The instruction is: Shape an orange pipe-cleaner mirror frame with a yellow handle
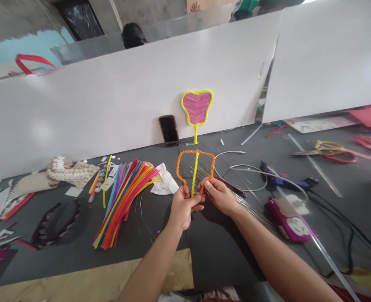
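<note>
An orange pipe-cleaner frame (181, 161) with a yellow pipe cleaner (195, 172) down its middle is held upright over the dark table (223, 247). My left hand (182, 207) pinches its bottom left, fingers closed on it. My right hand (219, 195) grips the bottom right, fingers also closed on the frame. A finished pink fan with a yellow rim (197, 108) leans on the white board (110, 100) behind.
A bundle of coloured pipe cleaners (124, 201) lies to the left, beside white paper (164, 180). A phone (169, 130) leans on the board. Right of my hands are thin wires (251, 205), a blue glue gun (282, 181), a purple object (290, 222), scissors (333, 152) and black cables (348, 247).
</note>
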{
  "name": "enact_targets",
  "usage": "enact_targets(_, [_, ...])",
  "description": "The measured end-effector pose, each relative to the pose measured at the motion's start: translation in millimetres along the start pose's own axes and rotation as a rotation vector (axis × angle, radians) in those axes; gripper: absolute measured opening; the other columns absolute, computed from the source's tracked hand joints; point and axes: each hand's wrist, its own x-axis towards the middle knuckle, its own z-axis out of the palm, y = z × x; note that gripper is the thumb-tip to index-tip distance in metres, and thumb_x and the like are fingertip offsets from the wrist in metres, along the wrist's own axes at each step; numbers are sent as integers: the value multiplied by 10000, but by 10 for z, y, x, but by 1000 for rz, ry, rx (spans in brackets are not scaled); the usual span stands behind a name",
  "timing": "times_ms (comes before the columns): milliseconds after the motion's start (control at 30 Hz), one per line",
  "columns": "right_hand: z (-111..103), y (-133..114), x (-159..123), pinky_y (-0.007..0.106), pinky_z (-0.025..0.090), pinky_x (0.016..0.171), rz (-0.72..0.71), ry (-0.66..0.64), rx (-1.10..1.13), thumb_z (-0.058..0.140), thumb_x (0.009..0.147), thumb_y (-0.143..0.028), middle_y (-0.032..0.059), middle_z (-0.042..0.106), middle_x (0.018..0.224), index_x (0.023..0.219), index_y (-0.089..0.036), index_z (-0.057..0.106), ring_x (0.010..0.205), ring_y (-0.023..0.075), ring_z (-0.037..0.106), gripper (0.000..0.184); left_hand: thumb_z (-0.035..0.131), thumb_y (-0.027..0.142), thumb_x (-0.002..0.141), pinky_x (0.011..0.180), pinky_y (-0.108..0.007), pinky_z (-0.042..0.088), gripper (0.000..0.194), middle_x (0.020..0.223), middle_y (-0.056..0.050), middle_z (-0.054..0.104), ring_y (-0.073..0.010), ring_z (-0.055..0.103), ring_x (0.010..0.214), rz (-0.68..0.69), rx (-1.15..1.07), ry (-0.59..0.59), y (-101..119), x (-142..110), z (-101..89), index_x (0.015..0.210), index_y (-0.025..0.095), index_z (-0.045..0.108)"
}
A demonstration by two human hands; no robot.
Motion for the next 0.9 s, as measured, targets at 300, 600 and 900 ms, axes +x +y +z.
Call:
enact_targets(300, [-14,-47,31,247,438,604,99,116,168,632,753,-503,12,631,823,895,-213,623,638,108,550,324,737,168,633,684,-268,556,411,767,37,609,-125,659,735,118,-15,-8,-52,50,-17,765,193,349])
enact_targets(600, [-53,-62,61,202,356,490,54,242,94,698,697,-448,-37,543,640,762,-189,599,518,69,448,284,734,210,645,592,-304,561,441,897,-12,602,-174,651,761,-1,143,-149,-2,7,-50,1005,208,477])
enact_targets(900, [-28,-86,43,205,343,491,150,157,120,698,698,-456,-40,533,627,747,-181,577,518,68,459,305,738,211,637,578,-285,558,455,808,1,606,-163,663,688,45,150,-57,6,32,-61,1016,186,486])
